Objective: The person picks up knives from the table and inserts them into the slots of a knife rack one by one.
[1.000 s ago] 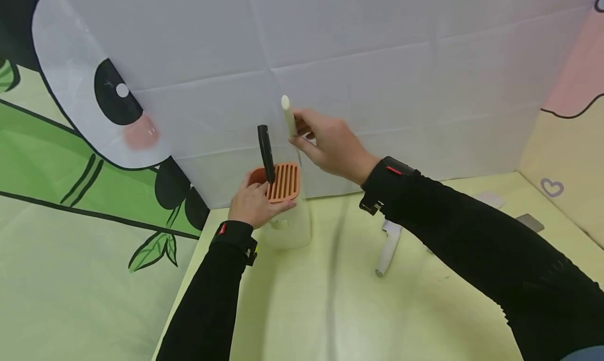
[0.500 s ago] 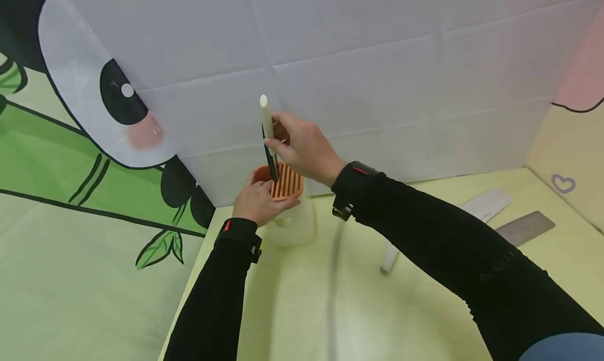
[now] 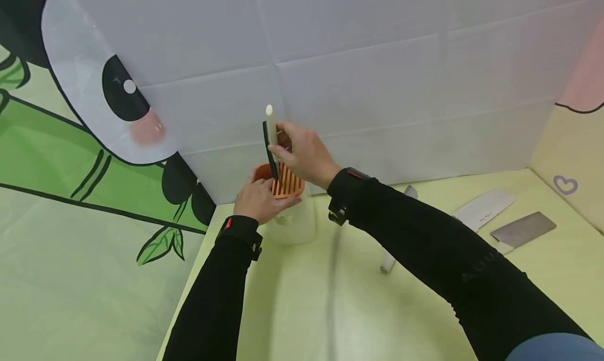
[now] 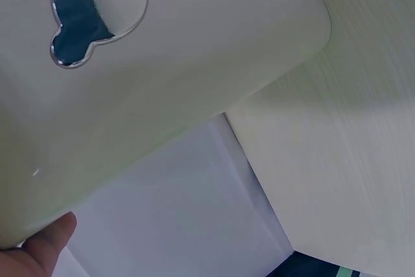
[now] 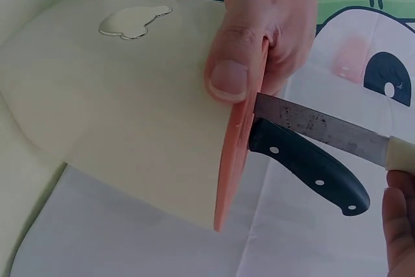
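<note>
My left hand (image 3: 257, 201) grips the top of a cream knife block (image 3: 299, 227), its thumb over the slotted orange lid (image 3: 287, 189). My right hand (image 3: 305, 152) pinches the pale handle of a kitchen knife (image 3: 271, 127). In the right wrist view the blade (image 5: 324, 122) points into the lid, its tip end hidden inside. Right beside it, a black-handled knife (image 5: 314, 167) stands in the block with its blade out of sight. In the left wrist view, the block's side (image 4: 194, 43) fills the upper left, and a fingertip (image 4: 58, 228) touches its edge.
To the right on the pale yellow table (image 3: 358, 308) lie a white blade (image 3: 486, 209) and a grey cleaver blade (image 3: 524, 230). Another pale handle (image 3: 388, 262) shows partly under my right sleeve. A white printed wall sheet (image 3: 377, 88) rises close behind the block.
My right hand has carried the pale-handled knife left and down, from above the block into its lid beside the black handle. The left hand keeps its hold on the block.
</note>
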The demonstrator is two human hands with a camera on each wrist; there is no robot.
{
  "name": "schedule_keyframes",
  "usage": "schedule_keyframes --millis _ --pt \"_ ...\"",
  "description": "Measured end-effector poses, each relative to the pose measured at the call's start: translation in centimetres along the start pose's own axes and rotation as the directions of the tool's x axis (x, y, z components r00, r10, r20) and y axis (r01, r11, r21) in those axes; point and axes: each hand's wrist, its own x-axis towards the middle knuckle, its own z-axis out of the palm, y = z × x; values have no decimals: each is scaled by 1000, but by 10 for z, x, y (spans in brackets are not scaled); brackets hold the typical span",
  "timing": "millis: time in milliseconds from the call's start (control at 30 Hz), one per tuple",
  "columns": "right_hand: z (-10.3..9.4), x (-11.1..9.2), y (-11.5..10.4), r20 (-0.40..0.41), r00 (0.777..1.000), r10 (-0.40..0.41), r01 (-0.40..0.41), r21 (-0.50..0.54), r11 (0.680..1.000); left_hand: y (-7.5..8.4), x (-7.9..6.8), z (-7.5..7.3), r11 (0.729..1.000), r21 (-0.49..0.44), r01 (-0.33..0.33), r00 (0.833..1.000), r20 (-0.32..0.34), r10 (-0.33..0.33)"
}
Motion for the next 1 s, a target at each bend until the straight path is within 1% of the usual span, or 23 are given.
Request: schedule_keyframes --millis 133,300,433,533,667,833,900,1000 --pt "8 -2 7 48 997 54 -54 14 998 1 -1 -2 1000 -9 15 1000 6 -15" --pt "19 -6 16 100 988 118 -123 52 991 2 -5 -3 1000 -10 25 1000 11 -25" --pt "27 -11 25 105 982 155 -161 56 985 3 -7 -5 1000 23 10 1000 0 -10" --pt "32 -15 31 100 981 168 -174 51 983 4 -7 -6 999 37 13 1000 -2 -13" --pt "36 -19 35 94 976 196 -201 50 978 5 -6 -5 999 36 29 1000 9 -30" --pt "40 -22 38 89 968 236 -241 47 969 4 -6 -1 998 18 57 998 -6 -57" --pt "42 -23 40 89 965 247 -251 42 967 5 -6 1 998 7 55 998 -12 -55" --pt "44 -24 42 89 962 259 -262 31 965 5 -5 2 999 15 39 999 -11 -39"
